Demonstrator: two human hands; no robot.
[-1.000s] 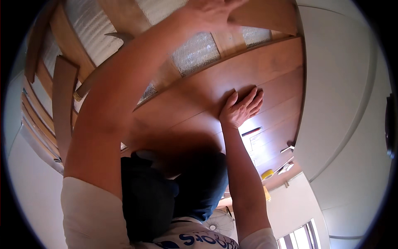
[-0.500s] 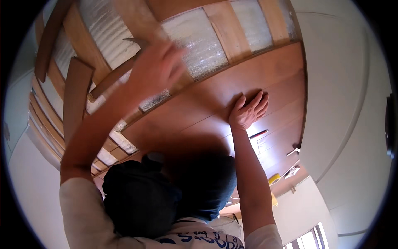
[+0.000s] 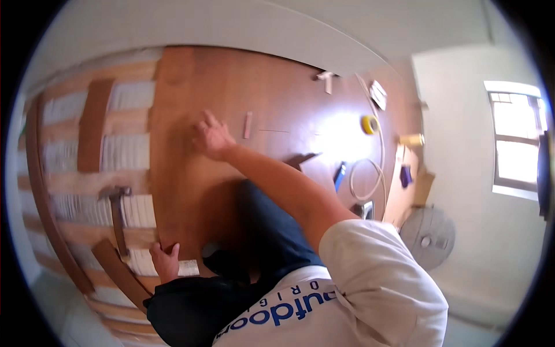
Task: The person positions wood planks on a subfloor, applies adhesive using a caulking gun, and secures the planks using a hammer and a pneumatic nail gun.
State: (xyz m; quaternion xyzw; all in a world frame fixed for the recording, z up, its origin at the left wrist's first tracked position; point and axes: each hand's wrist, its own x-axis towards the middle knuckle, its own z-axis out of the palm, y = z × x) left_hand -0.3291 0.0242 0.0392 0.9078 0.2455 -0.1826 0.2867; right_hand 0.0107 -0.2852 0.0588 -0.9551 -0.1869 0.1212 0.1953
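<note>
My right hand [image 3: 214,137] rests on the brown wood floor boards [image 3: 196,75], its fingers apart and nothing in it. Down at the left, beside my dark-clad knee, my left hand [image 3: 166,262] touches the boards' near left edge. Its thumb and fingers stand apart, with no tool between them. A claw hammer [image 3: 118,217] lies across the open joists left of that hand. Past my right hand lies a short reddish stick [image 3: 247,125], blurred but pencil-like. A small pale label-like piece [image 3: 188,268] shows next to my left hand.
Wooden joists [image 3: 63,179] with silvery sheeting between them fill the left. Loose brown planks [image 3: 95,124] lie across them. Rightward are a yellow tape roll [image 3: 369,124], a blue-handled tool [image 3: 340,176], a looped cable [image 3: 352,184] and a round grey fan [image 3: 428,238].
My view has turned toward the room's right side. My left hand, raised and blurred over the joists before, is now down at the board edge. My right hand still rests on the boards.
</note>
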